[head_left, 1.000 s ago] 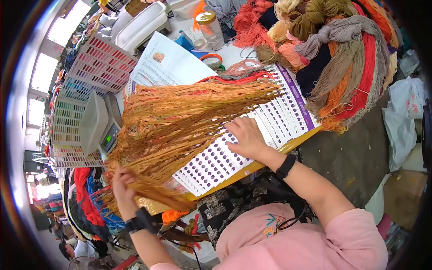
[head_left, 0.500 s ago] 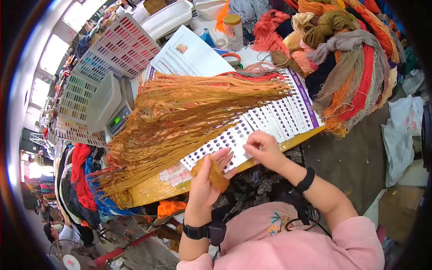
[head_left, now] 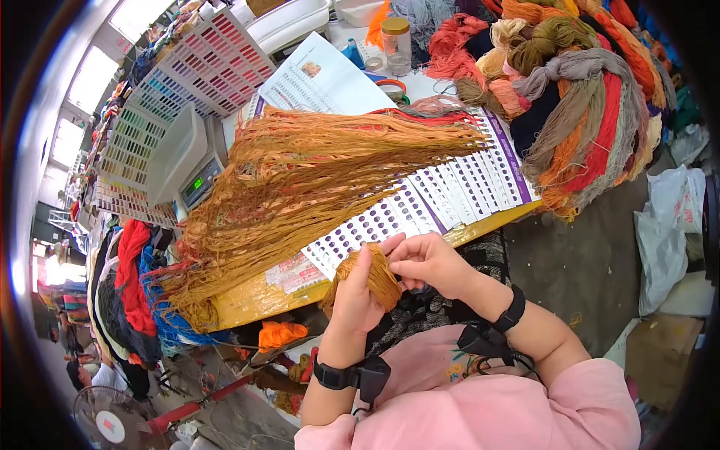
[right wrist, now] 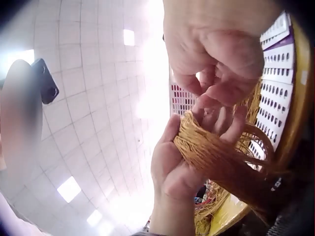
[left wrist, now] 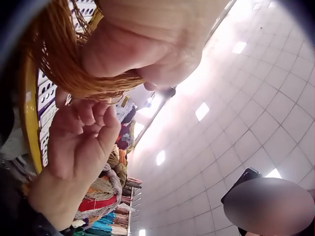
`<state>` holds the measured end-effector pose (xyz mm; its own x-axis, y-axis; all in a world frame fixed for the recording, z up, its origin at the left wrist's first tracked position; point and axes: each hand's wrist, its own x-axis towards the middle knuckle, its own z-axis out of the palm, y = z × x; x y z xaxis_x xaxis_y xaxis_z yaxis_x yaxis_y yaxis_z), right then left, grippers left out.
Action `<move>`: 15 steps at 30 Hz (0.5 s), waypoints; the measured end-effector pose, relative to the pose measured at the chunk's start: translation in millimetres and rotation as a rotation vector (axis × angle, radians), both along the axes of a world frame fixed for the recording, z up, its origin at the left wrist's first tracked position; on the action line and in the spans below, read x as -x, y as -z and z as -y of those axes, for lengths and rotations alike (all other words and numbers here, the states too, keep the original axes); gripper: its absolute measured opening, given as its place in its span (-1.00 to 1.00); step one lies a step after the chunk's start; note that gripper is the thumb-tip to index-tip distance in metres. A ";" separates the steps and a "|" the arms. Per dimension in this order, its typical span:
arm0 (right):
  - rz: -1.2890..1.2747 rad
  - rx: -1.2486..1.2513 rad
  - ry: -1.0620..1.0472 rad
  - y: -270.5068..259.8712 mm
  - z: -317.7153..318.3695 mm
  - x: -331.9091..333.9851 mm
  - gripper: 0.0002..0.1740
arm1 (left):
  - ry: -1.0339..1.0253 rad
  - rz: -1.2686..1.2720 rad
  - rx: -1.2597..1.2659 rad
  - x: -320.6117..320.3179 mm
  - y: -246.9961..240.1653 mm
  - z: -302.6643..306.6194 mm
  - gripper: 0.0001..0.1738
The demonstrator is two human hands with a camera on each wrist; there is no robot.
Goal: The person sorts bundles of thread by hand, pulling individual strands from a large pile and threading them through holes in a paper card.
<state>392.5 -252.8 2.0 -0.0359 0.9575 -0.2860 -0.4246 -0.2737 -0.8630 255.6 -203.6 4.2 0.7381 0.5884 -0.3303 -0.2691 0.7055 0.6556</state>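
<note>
A looped hank of golden-brown yarn point(head_left: 385, 283) is held in my left hand point(head_left: 351, 306), above the table's front edge. In the right wrist view, the left thumb and fingers wrap round the bundled strands point(right wrist: 206, 150), and a loop hangs off to the side. My right hand point(head_left: 435, 264) meets it at the hank's far side, thumb and forefinger pinched together beside the left fingertips. From the left wrist, the right fingers point(left wrist: 88, 120) show curled right under the yarn. Any single strand in that pinch is too fine to make out.
Long orange and brown yarn strands point(head_left: 300, 172) spread over white punched cards point(head_left: 375, 225) on the yellow-edged table point(head_left: 247, 300). Farther off are a digital scale point(head_left: 201, 182), color charts point(head_left: 187, 82), a printed sheet point(head_left: 322, 79), a jar point(head_left: 396, 49) and piled skeins point(head_left: 577, 97).
The left hand has brought brown yarn from the table's left side to the front middle. My right hand has left the cards and joined it at the hank.
</note>
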 end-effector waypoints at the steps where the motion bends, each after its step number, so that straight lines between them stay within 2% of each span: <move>1: -0.009 -0.007 0.001 0.8 1.1 0.0 -0.91 | 0.026 0.023 0.004 0.5 0.4 -0.8 -0.36; 5: -0.139 -0.101 0.032 15.6 3.0 -9.5 -0.89 | -0.018 0.079 0.099 3.6 -1.8 -0.9 -0.36; 8: -0.269 -0.066 0.051 5.3 2.4 -9.4 -0.89 | -0.034 0.062 0.056 2.9 -2.4 3.2 -0.35; 11: 0.005 0.015 -0.006 -4.3 2.6 -4.0 -0.89 | -0.039 0.018 0.052 -1.0 -3.4 6.1 -0.34; 15: -0.093 -0.007 0.024 -0.1 2.7 3.0 -0.91 | -0.038 0.013 0.056 -1.0 -5.2 5.4 -0.34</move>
